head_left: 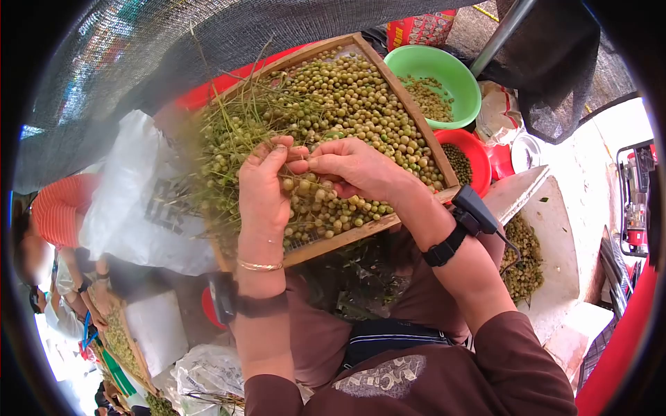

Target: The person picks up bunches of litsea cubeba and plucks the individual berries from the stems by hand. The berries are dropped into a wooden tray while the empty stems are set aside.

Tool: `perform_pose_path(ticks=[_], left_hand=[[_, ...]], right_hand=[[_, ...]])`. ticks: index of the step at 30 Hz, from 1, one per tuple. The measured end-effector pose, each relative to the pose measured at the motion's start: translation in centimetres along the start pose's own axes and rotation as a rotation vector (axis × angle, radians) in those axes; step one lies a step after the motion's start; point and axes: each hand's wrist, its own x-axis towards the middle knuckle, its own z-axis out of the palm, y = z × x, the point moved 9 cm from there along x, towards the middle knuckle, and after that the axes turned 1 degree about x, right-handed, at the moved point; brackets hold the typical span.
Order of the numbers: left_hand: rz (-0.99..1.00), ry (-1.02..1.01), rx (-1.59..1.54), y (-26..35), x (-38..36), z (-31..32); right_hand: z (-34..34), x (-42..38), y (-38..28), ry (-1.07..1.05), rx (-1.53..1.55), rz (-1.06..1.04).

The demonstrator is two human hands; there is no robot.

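Both hands meet over a wooden-framed tray (405,97) heaped with small round yellow-green fruits (374,104). My left hand (267,177) has its thumb and fingers closed in a pinch on the thin stem of a fruit cluster (305,188). Right beside it, my right hand (357,168) pinches at the same cluster, whose fruits hang below the fingertips. Exactly where each fingertip grips is partly hidden. Thin green stalks (232,121) with fruits still attached are piled on the tray's left side, near my left hand.
Beyond the tray's right side stand a green basin (472,90) and a red bowl (479,163), both holding fruits. A white bin (560,236) with more fruits is at right. White sacking (142,201) lies left; another person's hands (97,308) work at another tray (121,343) lower left.
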Motion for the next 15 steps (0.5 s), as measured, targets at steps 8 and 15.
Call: perform_pose_path(ticks=[8, 15], left_hand=[[0.043, -0.022, 0.159, 0.6, -0.1, -0.3], [0.04, -0.02, 0.17, 0.2, 0.2, -0.3]], right_hand=[[0.4, 1.0, -1.1, 0.041, -0.383, -0.257], [0.3, -0.1, -3.1, 0.255, -0.863, -0.451]])
